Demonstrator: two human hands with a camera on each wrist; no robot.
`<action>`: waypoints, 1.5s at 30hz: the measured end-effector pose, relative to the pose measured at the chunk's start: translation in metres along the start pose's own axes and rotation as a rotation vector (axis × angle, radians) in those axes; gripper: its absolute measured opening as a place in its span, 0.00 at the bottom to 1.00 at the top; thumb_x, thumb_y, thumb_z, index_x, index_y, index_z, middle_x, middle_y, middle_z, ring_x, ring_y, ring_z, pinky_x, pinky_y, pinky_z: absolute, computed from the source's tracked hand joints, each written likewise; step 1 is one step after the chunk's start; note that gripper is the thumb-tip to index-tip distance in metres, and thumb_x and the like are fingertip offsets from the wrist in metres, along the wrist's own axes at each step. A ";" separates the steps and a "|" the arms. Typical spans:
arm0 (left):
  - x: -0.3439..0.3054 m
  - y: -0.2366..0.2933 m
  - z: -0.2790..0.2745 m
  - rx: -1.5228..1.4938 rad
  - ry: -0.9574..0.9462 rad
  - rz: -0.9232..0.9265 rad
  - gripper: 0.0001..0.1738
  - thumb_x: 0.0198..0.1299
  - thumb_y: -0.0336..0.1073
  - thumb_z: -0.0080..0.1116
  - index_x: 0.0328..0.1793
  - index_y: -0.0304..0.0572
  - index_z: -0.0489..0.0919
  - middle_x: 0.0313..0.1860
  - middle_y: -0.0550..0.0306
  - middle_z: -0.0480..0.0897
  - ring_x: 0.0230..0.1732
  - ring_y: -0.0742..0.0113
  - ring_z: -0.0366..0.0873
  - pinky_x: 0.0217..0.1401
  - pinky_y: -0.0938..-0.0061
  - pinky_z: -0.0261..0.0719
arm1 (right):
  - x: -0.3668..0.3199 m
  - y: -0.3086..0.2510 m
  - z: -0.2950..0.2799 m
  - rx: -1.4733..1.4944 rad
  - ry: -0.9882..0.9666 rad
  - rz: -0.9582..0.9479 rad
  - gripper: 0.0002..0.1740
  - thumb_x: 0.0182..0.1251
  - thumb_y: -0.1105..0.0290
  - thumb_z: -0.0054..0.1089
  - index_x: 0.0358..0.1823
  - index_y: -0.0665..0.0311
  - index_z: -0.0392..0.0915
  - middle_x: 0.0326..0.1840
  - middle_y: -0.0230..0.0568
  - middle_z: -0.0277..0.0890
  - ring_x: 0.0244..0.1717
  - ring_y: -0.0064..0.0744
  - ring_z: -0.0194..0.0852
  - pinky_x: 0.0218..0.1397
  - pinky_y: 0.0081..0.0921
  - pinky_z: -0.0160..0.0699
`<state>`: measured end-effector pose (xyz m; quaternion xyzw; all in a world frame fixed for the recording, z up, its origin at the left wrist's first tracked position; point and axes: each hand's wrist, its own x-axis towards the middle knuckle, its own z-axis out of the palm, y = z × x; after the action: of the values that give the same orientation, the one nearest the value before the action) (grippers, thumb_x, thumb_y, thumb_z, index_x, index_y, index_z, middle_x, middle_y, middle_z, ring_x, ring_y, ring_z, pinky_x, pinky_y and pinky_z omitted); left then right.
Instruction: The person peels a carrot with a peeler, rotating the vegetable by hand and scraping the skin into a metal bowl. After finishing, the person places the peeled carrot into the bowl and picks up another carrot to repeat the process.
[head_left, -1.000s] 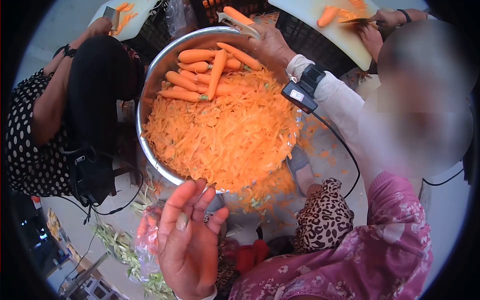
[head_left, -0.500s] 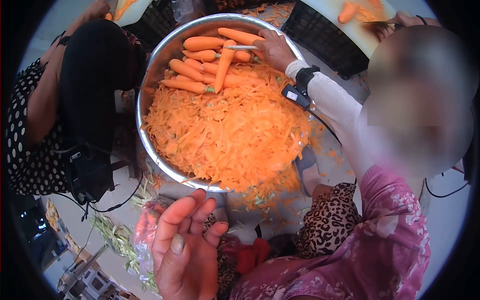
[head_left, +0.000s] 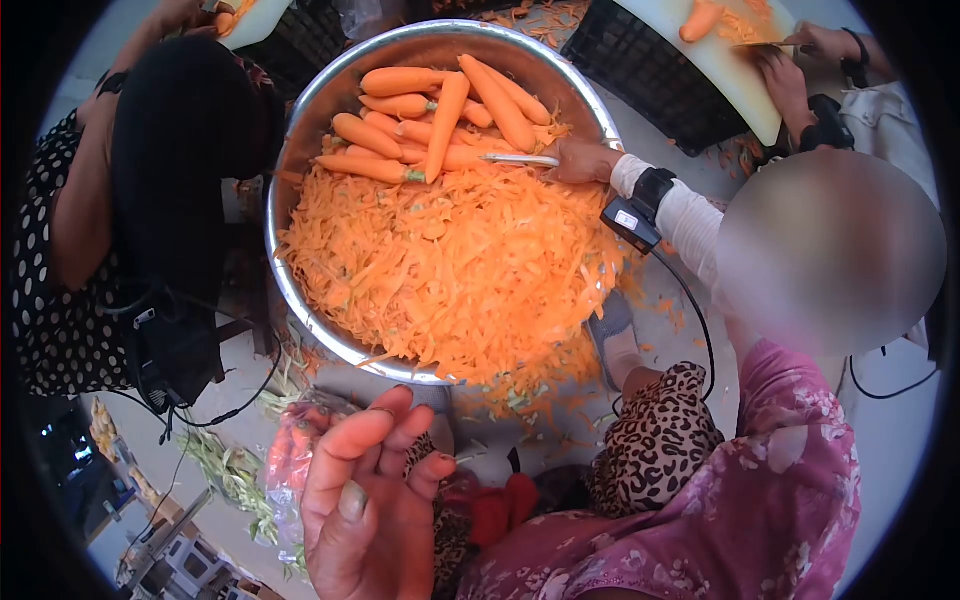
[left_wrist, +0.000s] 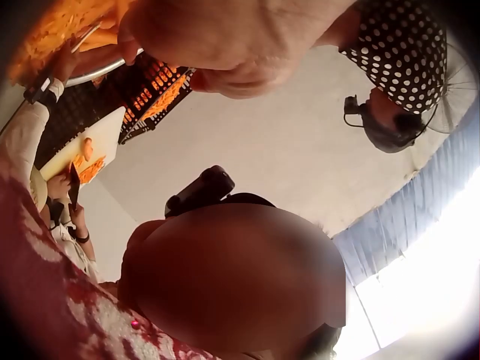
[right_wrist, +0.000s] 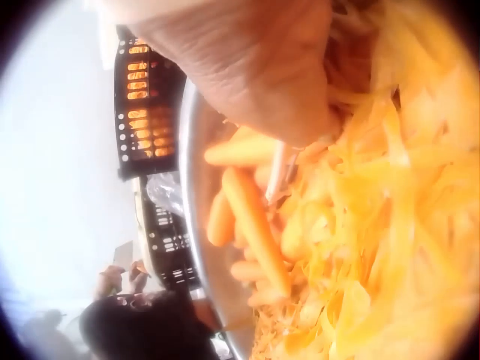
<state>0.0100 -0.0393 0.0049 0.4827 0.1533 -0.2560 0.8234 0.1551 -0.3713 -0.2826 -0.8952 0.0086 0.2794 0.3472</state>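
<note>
A peeler with a metal and pale frame [head_left: 520,158] is gripped in my right hand [head_left: 585,161], low over the carrot peelings [head_left: 450,270] in a large metal basin [head_left: 318,325]. Beside it, whole peeled carrots [head_left: 500,105] lie in a pile at the basin's far side. The right wrist view shows that hand [right_wrist: 247,67] above the peelings, the peeler [right_wrist: 277,169] jutting from under it towards the carrots [right_wrist: 255,225]. My left hand [head_left: 370,500] is palm up in front of the basin, fingers loosely bent and holding nothing; the left wrist view shows part of it [left_wrist: 232,45].
Black crates [head_left: 650,80] stand behind the basin, with a cutting board [head_left: 735,75] where another person holds a knife [head_left: 765,44]. Someone in dotted clothing [head_left: 60,320] sits at the left. A plastic bag [head_left: 290,450] and green scraps [head_left: 235,480] lie nearer; a cable hangs from my right wrist.
My right hand has come down from the basin's far rim and let go of a carrot, which now lies on the pile. It then moved nearer, keeping the peeler. My left hand has barely moved.
</note>
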 end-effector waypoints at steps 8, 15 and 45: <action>0.003 0.001 0.002 0.030 -0.010 -0.024 0.27 0.66 0.42 0.49 0.67 0.35 0.65 0.68 0.43 0.65 0.67 0.55 0.64 0.65 0.61 0.65 | 0.033 -0.017 -0.007 0.076 0.320 -0.103 0.13 0.57 0.65 0.59 0.41 0.63 0.82 0.35 0.53 0.81 0.39 0.48 0.80 0.44 0.37 0.75; 0.002 0.002 -0.002 0.002 0.012 -0.009 0.27 0.66 0.42 0.50 0.66 0.35 0.65 0.68 0.42 0.65 0.67 0.54 0.65 0.65 0.61 0.65 | 0.053 -0.044 0.019 -0.154 0.208 0.121 0.18 0.50 0.66 0.62 0.42 0.66 0.82 0.40 0.57 0.80 0.46 0.52 0.79 0.52 0.36 0.76; 0.000 -0.010 0.001 0.070 0.183 0.044 0.28 0.57 0.41 0.60 0.62 0.34 0.70 0.68 0.44 0.66 0.67 0.56 0.65 0.61 0.59 0.70 | -0.020 -0.063 -0.075 -0.087 0.607 -0.062 0.15 0.50 0.67 0.65 0.36 0.69 0.79 0.33 0.57 0.78 0.38 0.51 0.79 0.44 0.40 0.77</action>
<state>0.0042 -0.0440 -0.0017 0.5359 0.2082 -0.1979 0.7939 0.1882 -0.3736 -0.1881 -0.9517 0.0727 -0.0116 0.2982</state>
